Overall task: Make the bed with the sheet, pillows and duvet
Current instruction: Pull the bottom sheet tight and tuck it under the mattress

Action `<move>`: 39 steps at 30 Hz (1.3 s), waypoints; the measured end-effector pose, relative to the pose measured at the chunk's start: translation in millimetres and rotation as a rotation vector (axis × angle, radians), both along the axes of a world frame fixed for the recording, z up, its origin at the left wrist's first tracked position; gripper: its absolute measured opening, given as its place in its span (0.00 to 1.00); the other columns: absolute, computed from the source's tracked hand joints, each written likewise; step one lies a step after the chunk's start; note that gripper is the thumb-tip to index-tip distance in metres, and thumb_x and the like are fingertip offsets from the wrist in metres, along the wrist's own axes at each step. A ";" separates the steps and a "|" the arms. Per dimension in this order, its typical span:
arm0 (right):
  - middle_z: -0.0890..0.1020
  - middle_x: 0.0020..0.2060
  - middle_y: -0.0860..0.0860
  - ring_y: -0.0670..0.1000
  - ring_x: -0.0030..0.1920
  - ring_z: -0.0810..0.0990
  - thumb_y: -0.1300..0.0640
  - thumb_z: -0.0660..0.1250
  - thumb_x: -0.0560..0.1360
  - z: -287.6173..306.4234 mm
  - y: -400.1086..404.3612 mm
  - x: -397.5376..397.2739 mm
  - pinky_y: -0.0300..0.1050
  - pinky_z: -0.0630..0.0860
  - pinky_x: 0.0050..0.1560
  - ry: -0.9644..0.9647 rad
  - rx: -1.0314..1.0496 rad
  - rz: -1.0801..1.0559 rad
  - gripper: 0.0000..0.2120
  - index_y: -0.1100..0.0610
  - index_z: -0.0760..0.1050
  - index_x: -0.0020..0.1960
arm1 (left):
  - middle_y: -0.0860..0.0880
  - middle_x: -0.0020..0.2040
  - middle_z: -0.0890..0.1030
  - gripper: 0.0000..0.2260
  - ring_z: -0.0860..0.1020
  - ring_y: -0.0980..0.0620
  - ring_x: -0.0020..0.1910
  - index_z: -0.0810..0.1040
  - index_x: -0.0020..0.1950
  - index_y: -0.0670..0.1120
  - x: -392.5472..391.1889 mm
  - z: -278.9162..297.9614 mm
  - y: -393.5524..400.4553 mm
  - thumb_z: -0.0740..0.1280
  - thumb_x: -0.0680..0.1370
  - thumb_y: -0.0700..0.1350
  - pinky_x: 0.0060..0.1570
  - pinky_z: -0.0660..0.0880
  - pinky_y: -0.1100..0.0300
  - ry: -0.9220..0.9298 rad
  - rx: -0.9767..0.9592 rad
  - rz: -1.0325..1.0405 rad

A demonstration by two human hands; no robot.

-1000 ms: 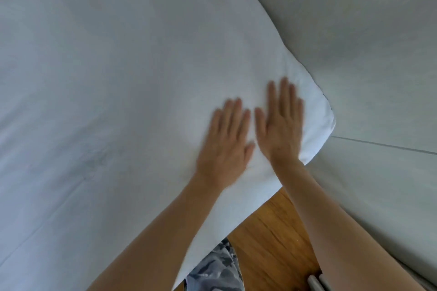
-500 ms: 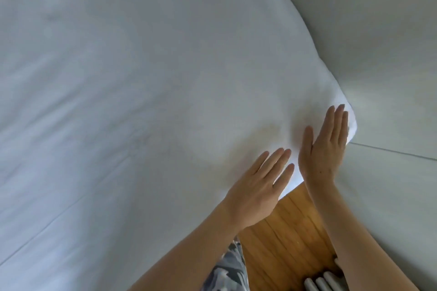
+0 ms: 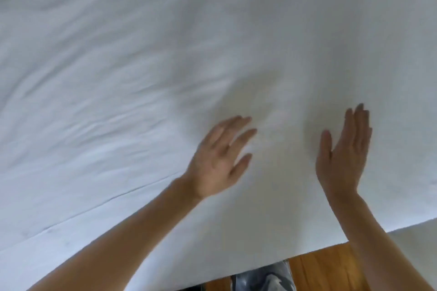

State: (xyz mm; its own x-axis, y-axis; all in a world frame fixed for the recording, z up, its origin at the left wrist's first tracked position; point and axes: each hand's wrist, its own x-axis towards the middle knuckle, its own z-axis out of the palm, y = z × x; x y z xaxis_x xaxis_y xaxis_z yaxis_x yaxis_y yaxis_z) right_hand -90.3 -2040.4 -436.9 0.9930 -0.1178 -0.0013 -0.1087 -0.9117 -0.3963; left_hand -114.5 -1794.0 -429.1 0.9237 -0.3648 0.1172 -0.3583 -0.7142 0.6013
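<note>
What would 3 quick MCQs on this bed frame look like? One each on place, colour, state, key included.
1. Where is the wooden floor in the head view?
A. bottom edge, below the bedding
B. top left corner
C. between the two hands

2. What colour is the bedding?
A. dark red
B. white
C. black

3. How are the left hand and the right hand?
A. both clenched in fists
B. each gripping a pillow
C. both with fingers straight, holding nothing

Key: 1 A, the orange-brown boards show only under the bedding's lower edge. 2 B, the whole fabric surface is white with faint creases. 3 C, the fingers of both hands are extended over the fabric and nothing is pinched or gripped.
</note>
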 end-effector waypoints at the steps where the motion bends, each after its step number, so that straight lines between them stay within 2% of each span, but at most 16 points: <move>1: 0.58 0.75 0.63 0.59 0.76 0.54 0.53 0.52 0.82 1.4 35.1 18.1 0.49 0.46 0.76 -0.030 0.015 0.155 0.25 0.66 0.57 0.74 | 0.37 0.68 0.72 0.17 0.70 0.38 0.68 0.74 0.66 0.37 16.8 -3.6 38.0 0.63 0.79 0.44 0.70 0.64 0.50 -0.038 0.087 0.125; 3: 0.61 0.74 0.62 0.59 0.75 0.57 0.55 0.53 0.82 2.3 107.6 54.9 0.52 0.50 0.75 -0.088 0.006 0.442 0.24 0.66 0.60 0.74 | 0.36 0.71 0.69 0.19 0.67 0.36 0.70 0.71 0.69 0.37 47.3 -9.3 108.5 0.60 0.81 0.45 0.72 0.61 0.49 -0.056 0.282 0.325; 6: 0.62 0.74 0.60 0.58 0.75 0.60 0.57 0.54 0.81 -0.3 217.0 104.3 0.54 0.54 0.74 -0.159 -0.082 0.788 0.23 0.65 0.62 0.73 | 0.35 0.75 0.60 0.23 0.59 0.34 0.74 0.63 0.74 0.37 75.4 -19.6 190.1 0.55 0.82 0.47 0.74 0.56 0.46 0.009 0.496 0.499; 8: 0.57 0.77 0.58 0.56 0.77 0.54 0.56 0.52 0.82 -6.4 275.9 125.7 0.53 0.50 0.75 -0.056 -0.179 0.952 0.25 0.64 0.56 0.76 | 0.35 0.77 0.55 0.24 0.54 0.35 0.76 0.58 0.77 0.38 80.6 -31.4 225.6 0.55 0.83 0.47 0.75 0.53 0.46 0.104 0.544 0.528; 11: 0.51 0.78 0.57 0.53 0.78 0.49 0.53 0.48 0.83 -29.7 315.1 122.0 0.51 0.45 0.76 0.113 -0.284 1.000 0.26 0.62 0.51 0.78 | 0.35 0.78 0.53 0.28 0.53 0.36 0.77 0.56 0.77 0.38 63.5 -49.4 243.2 0.52 0.82 0.53 0.75 0.51 0.45 0.175 0.535 0.418; 14: 0.57 0.76 0.59 0.56 0.77 0.54 0.49 0.48 0.82 -49.1 298.5 59.3 0.55 0.52 0.76 0.022 -0.299 1.041 0.28 0.64 0.56 0.76 | 0.33 0.76 0.56 0.29 0.55 0.35 0.76 0.59 0.76 0.36 -0.9 -60.3 220.5 0.55 0.82 0.54 0.75 0.52 0.42 0.102 0.464 0.307; 18: 0.57 0.76 0.61 0.58 0.77 0.54 0.47 0.53 0.81 -44.7 232.6 -67.5 0.56 0.59 0.74 0.000 -0.259 1.235 0.30 0.67 0.56 0.75 | 0.33 0.75 0.60 0.31 0.57 0.37 0.76 0.61 0.73 0.31 -134.1 -55.1 164.4 0.61 0.80 0.54 0.73 0.58 0.41 0.118 0.344 0.154; 21: 0.58 0.76 0.60 0.58 0.77 0.51 0.45 0.55 0.80 -38.5 184.0 -137.3 0.55 0.52 0.76 0.105 -0.351 1.400 0.32 0.65 0.56 0.76 | 0.35 0.74 0.64 0.34 0.57 0.40 0.76 0.62 0.74 0.33 -215.8 -53.2 136.4 0.62 0.79 0.58 0.73 0.58 0.46 0.150 0.361 -0.023; 23: 0.60 0.75 0.59 0.59 0.77 0.50 0.43 0.56 0.79 -38.7 161.2 -164.5 0.55 0.45 0.77 0.131 -0.433 1.504 0.33 0.64 0.56 0.76 | 0.37 0.76 0.61 0.36 0.57 0.42 0.77 0.59 0.76 0.36 -248.0 -53.3 130.0 0.61 0.79 0.60 0.74 0.55 0.48 0.151 0.404 -0.147; 25: 0.60 0.75 0.58 0.59 0.77 0.52 0.41 0.58 0.78 -36.8 150.8 -174.0 0.56 0.42 0.77 0.149 -0.482 1.576 0.34 0.63 0.58 0.75 | 0.38 0.77 0.57 0.36 0.56 0.42 0.77 0.58 0.77 0.38 -261.6 -51.1 129.3 0.60 0.79 0.62 0.75 0.53 0.48 0.127 0.445 -0.227; 27: 0.60 0.75 0.58 0.58 0.76 0.53 0.41 0.57 0.78 -31.5 149.2 -171.4 0.55 0.42 0.77 0.164 -0.455 1.617 0.34 0.63 0.59 0.74 | 0.37 0.77 0.58 0.36 0.57 0.41 0.77 0.61 0.76 0.39 -262.9 -46.2 133.0 0.60 0.78 0.63 0.74 0.54 0.48 0.097 0.447 -0.294; 29: 0.64 0.74 0.58 0.57 0.76 0.55 0.42 0.56 0.79 -24.2 156.9 -155.3 0.53 0.44 0.77 0.115 -0.350 1.632 0.32 0.63 0.60 0.74 | 0.38 0.76 0.60 0.33 0.62 0.42 0.75 0.65 0.74 0.40 -248.1 -36.9 142.7 0.61 0.78 0.62 0.72 0.61 0.48 0.088 0.322 -0.257; 31: 0.64 0.73 0.58 0.57 0.76 0.56 0.45 0.56 0.80 -17.1 179.3 -124.4 0.52 0.48 0.77 0.058 -0.230 1.553 0.29 0.63 0.61 0.73 | 0.39 0.74 0.65 0.28 0.67 0.42 0.72 0.66 0.72 0.41 -214.1 -28.0 162.5 0.62 0.79 0.58 0.69 0.65 0.48 0.053 0.192 -0.058; 32: 0.63 0.74 0.59 0.57 0.76 0.57 0.46 0.56 0.80 -15.4 196.2 -103.1 0.51 0.51 0.76 0.014 -0.189 1.482 0.28 0.64 0.61 0.73 | 0.38 0.72 0.68 0.25 0.68 0.41 0.71 0.66 0.71 0.41 -191.2 -26.2 176.3 0.61 0.80 0.55 0.69 0.65 0.47 0.015 0.186 0.071; 35: 0.62 0.74 0.60 0.57 0.75 0.59 0.48 0.57 0.81 -17.5 257.8 -31.1 0.52 0.57 0.74 -0.107 -0.226 1.247 0.29 0.66 0.59 0.73 | 0.33 0.70 0.68 0.22 0.66 0.36 0.71 0.66 0.70 0.36 -115.5 -28.7 221.0 0.59 0.81 0.48 0.72 0.60 0.45 -0.048 0.311 0.355; 39: 0.62 0.74 0.63 0.59 0.75 0.60 0.50 0.56 0.80 -29.0 325.1 38.2 0.53 0.57 0.75 -0.058 -0.290 1.087 0.29 0.68 0.60 0.73 | 0.33 0.73 0.64 0.23 0.63 0.35 0.73 0.65 0.72 0.34 -49.1 -42.7 250.9 0.56 0.83 0.48 0.73 0.57 0.44 0.012 0.423 0.490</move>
State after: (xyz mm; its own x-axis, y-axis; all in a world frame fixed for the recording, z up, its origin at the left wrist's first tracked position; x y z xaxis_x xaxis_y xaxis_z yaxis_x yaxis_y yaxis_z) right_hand -52.1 -1715.3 -465.9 0.5667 0.8213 -0.0654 0.8109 -0.5701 -0.1325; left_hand -163.5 -1543.1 -471.8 0.9952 0.0867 0.0446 0.0740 -0.9695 0.2335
